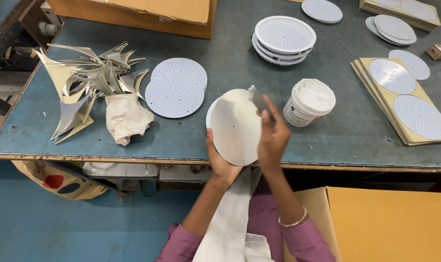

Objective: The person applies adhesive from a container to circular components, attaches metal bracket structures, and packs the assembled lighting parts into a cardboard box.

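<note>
The blue-green table [220, 73] carries everything, with a brown cardboard box [147, 14] at its far left edge and a plain yellow-brown carton [390, 223] near right, below the table. Far right lie card sheets [405, 97] holding round dotted discs.

Near the middle, the left hand [219, 162] grips a white round plate [235, 127] from below, tilted over the table's near edge. The right hand [273, 138] pinches a small flat spreader [256, 98] against the plate's upper rim; spreading white paste looks to be the step in hand. Another even pass, or a fresh dip, seems called for.

Just right stands the open white tub of paste [308, 102], with a small blue-marked label on its side.
</note>
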